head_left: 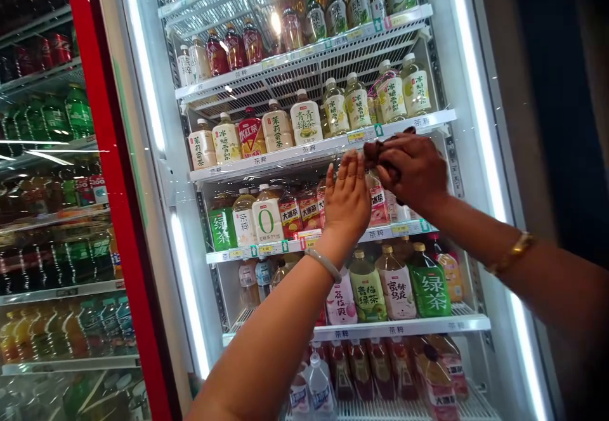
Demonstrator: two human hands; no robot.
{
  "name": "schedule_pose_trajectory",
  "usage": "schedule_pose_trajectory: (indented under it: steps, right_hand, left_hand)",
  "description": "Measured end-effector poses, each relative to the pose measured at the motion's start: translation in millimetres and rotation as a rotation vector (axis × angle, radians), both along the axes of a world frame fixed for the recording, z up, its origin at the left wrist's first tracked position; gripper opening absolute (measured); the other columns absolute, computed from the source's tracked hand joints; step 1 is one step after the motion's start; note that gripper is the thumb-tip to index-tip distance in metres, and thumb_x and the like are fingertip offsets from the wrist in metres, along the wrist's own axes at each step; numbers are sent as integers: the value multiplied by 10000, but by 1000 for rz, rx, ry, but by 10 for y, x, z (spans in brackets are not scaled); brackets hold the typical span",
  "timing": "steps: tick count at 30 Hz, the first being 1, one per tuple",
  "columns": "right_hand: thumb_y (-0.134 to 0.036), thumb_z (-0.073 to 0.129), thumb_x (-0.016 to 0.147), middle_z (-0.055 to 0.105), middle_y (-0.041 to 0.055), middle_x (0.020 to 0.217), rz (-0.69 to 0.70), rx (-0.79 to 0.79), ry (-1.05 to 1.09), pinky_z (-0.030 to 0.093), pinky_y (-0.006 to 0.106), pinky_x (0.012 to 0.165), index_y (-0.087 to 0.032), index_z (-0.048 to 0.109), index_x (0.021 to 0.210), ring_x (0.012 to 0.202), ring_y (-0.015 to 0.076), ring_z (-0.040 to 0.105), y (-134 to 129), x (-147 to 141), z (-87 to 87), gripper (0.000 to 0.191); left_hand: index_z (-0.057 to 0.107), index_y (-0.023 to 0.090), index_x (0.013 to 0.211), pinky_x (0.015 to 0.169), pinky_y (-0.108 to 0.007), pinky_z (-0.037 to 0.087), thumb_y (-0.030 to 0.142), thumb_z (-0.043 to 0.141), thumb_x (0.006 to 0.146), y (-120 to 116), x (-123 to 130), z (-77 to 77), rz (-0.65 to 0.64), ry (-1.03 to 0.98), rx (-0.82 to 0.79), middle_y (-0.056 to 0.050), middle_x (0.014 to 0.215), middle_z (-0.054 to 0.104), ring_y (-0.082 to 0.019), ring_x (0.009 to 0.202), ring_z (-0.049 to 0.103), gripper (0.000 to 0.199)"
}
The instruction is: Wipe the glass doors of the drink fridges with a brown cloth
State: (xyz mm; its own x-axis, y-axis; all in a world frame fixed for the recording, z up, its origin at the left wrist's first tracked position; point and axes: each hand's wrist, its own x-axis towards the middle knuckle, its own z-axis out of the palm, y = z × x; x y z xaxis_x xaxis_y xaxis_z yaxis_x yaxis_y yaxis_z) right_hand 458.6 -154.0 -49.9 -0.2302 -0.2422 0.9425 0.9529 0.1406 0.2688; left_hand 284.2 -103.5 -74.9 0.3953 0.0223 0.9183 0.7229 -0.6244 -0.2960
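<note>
From my end of the feed, I have the glass front (295, 177) of a lit drinks cooler filling the centre of the frame, tilted to the left. It is clear enough to read labels through, with a glowing spot of reflected light at upper centre and small glints scattered elsewhere. A bright light strip (469, 47) runs down its right side, another down its left, set against pale framing.

My left hand (349, 193) is at the centre, spread flat with the fingers extended upward and close together, back toward me; it looks empty. I can't be certain that its palm meets the glass. A pale bangle (323, 264) circles that wrist.

My right hand (416, 170), just right of it, has its fingers curled around a dark patch at their tips; I can't tell whether that is something gripped or a reflection. A gold bracelet (511, 253) sits on this arm.

Behind the hands, white shelves carry bottles: yellow-labelled pear drinks (359, 105) above, and a green bottle (429, 284) at lower right of centre.
</note>
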Motion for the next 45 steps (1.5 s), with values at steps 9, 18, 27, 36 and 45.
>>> schedule_pose_trajectory:
  steps: [9,18,27,36,45]
  right_hand:
    - [-275,720,917,762,23,1250,-32,-85,-309,539,478,1100,-301,739,1072,1324,270,633,-213,289,-541,158]
    - [-273,661,923,761,77,1174,-32,47,-51,530,517,1022,-254,753,1010,1238,321,641,13,-78,-106,127]
    - [-307,642,907,714,130,1161,-55,31,63,530,575,992,-225,751,1026,1179,346,628,-154,330,-208,181]
    - [-345,625,936,712,80,1231,-111,-143,-53,518,486,1095,-256,729,1063,1281,280,595,-237,84,-509,186]
    - [-327,594,950,666,127,1328,-210,-119,5,480,525,1148,-230,710,1129,1323,311,563,-239,259,-125,234]
  left_hand:
    - [154,131,1702,1377,-465,-52,259,320,1075,14,48,-52,-5,-62,10,-83,1773,204,-184,1658,50,662]
    - [207,84,1682,1384,-505,53,284,285,1085,-35,53,-5,103,-37,-8,-104,1775,173,-211,1661,94,634]
    - [223,141,1686,1384,-496,98,191,328,1057,-49,73,-4,2,70,45,-83,1764,238,-181,1654,150,640]
    - [241,109,1677,1384,-484,46,199,288,1063,-1,169,-2,-146,27,-25,-79,1764,215,-192,1656,127,622]
    - [218,118,1685,1361,-530,-57,118,299,1017,-91,509,58,-218,-85,-87,-86,1763,195,-191,1657,71,673]
